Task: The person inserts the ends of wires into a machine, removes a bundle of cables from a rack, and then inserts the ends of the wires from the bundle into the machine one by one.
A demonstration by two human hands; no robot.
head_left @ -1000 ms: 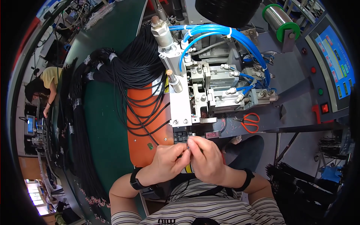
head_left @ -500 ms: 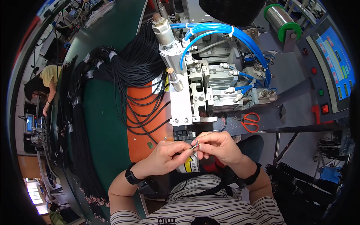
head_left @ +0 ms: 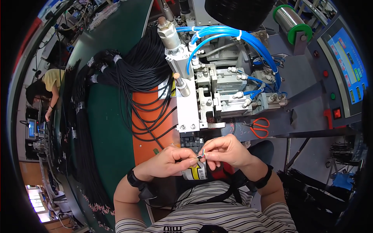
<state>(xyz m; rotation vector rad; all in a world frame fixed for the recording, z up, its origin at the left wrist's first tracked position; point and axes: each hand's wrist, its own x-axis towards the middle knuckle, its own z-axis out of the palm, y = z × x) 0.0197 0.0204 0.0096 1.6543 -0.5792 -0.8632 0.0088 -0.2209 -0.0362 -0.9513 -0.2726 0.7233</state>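
Just in front of the machine, my left hand (head_left: 175, 160) pinches the end of a thin black cable (head_left: 199, 157) between thumb and fingers. From the right, my right hand (head_left: 227, 152) closes thumb and index finger on the small coloured wires (head_left: 203, 153) that come out of that end. Green, white and red strands show between the fingertips of both hands. The fingers hide much of the cable end. Below the hands is a white and yellow label (head_left: 199, 173).
A metal machine (head_left: 229, 83) with blue air tubes (head_left: 248, 35) stands ahead. Black cables (head_left: 143, 62) lie over the orange board (head_left: 142, 145) and green table (head_left: 105, 112). Red-handled scissors (head_left: 259, 128), a solder wire spool (head_left: 290, 24) and a control screen (head_left: 347, 58) are on the right. Another person (head_left: 52, 83) works far left.
My two hands have shifted slightly, the right one turning a little. The coloured wires now point more upward at my right fingertips and show more clearly.
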